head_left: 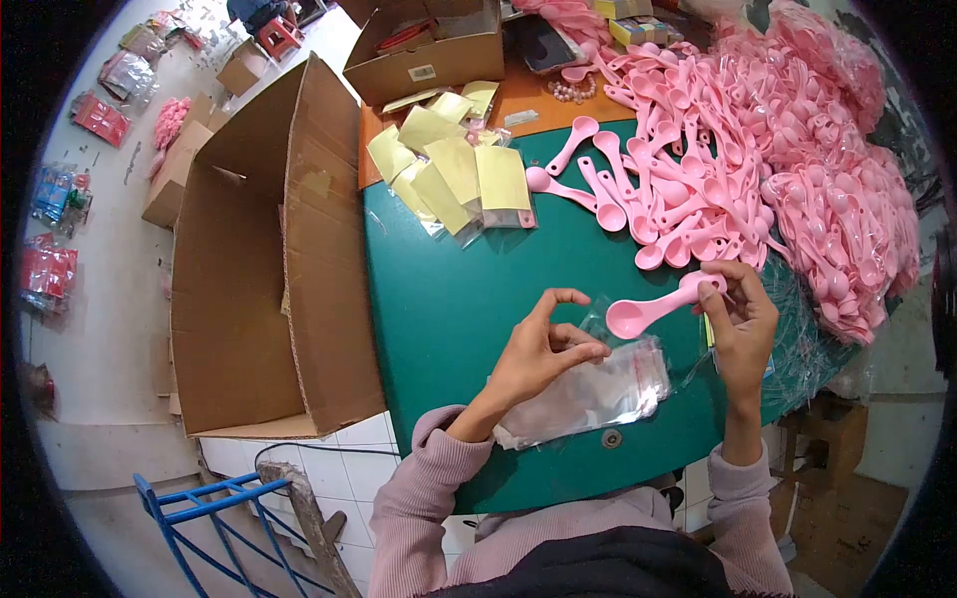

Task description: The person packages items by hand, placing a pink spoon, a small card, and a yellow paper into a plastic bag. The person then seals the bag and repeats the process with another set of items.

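Observation:
My right hand point(742, 324) pinches the handle of a pink plastic spoon point(638, 317), its round bowl pointing left. Opposite it, my left hand point(543, 354) has its index finger raised, while thumb and middle finger come together at a clear plastic bag point(596, 317). How much of that bag lies between the fingers is hard to make out. Beneath both hands lies a stack of clear plastic bags point(598, 394) on the green table top point(449, 319). Beyond the spoon spreads a large heap of loose pink spoons point(688, 194).
Bags with yellow cards point(454, 174) lie at the far left of the table. A tall open cardboard box point(334, 249) stands along its left side, and a smaller box point(429, 60) sits behind. Bulging bags of pink spoons point(837, 214) fill the right. A blue metal frame point(224, 518) stands lower left.

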Demonstrator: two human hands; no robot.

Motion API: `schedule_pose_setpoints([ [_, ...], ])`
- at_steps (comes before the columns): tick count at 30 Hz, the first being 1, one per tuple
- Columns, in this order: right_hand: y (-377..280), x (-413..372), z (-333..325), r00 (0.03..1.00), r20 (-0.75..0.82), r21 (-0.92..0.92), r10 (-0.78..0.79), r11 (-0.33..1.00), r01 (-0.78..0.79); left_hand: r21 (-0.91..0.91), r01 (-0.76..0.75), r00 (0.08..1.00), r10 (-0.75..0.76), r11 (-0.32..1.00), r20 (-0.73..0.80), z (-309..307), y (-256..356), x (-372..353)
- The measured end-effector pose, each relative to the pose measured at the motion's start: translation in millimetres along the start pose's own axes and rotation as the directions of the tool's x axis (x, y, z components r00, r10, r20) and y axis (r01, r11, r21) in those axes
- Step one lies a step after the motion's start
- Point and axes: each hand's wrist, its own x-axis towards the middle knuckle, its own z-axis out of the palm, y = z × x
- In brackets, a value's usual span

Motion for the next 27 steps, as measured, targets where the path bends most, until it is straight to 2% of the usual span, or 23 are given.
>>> schedule_pose_setpoints([
  [5,-3,-2,6,0.997,0.082,-0.054,-0.005,0.998,0.01,0.066,0.014,1.0,-0.015,0.998,0.015,-1,2,0],
  [9,-4,-3,12,0.987,0.159,-0.092,-0.012,0.995,0.027,0.057,0.035,0.999,-0.036,0.998,0.013,1,3,-1],
  [10,-3,-4,15,0.987,0.157,-0.093,-0.013,0.995,0.027,0.02,0.0,0.999,-0.001,1.0,0.042,3,2,-1],
  [13,-7,-8,20,0.947,0.311,-0.082,0.083,0.995,-0.06,-0.027,-0.035,0.997,0.036,0.999,0.064,8,7,-5],
  [15,-4,-8,19,0.963,0.262,-0.032,0.06,0.998,-0.053,-0.037,-0.038,0.998,0.04,0.999,0.053,5,9,-6],
  [17,-2,-9,20,0.976,0.213,0.017,0.038,0.999,-0.042,0.14,0.067,0.988,-0.086,0.988,0.128,-4,8,-7],
  [18,-2,-10,20,0.983,0.183,0.051,0.025,0.998,-0.034,0.141,0.067,0.988,-0.085,0.988,0.13,-3,8,-7],
  [20,1,-15,19,0.988,0.153,0.083,0.014,0.996,-0.027,0.197,-0.057,0.987,0.026,0.979,0.159,2,9,-9],
  [21,5,-20,18,0.973,0.2,-0.014,-0.115,0.993,0.12,0.196,-0.056,0.987,0.025,0.979,0.159,5,11,-10],
  [22,5,-23,18,0.937,0.259,-0.101,-0.236,0.958,0.269,0.064,-0.022,0.989,0.013,0.998,0.145,9,13,-11],
  [23,0,-24,16,0.881,0.37,-0.103,-0.296,0.929,0.356,-0.07,0.01,0.991,0.0,0.997,0.131,11,15,-12],
  [24,-3,-25,15,0.881,0.371,-0.103,-0.294,0.93,0.354,-0.071,0.011,0.991,-0.002,0.997,0.13,11,15,-12],
  [26,-4,-26,10,0.771,0.534,-0.025,-0.347,0.905,0.424,0.043,-0.086,0.993,0.082,0.995,0.089,10,15,-13],
  [27,0,-25,-3,0.821,0.51,-0.058,-0.255,0.942,0.329,0.044,-0.084,0.992,0.08,0.995,0.093,10,18,-13],
])
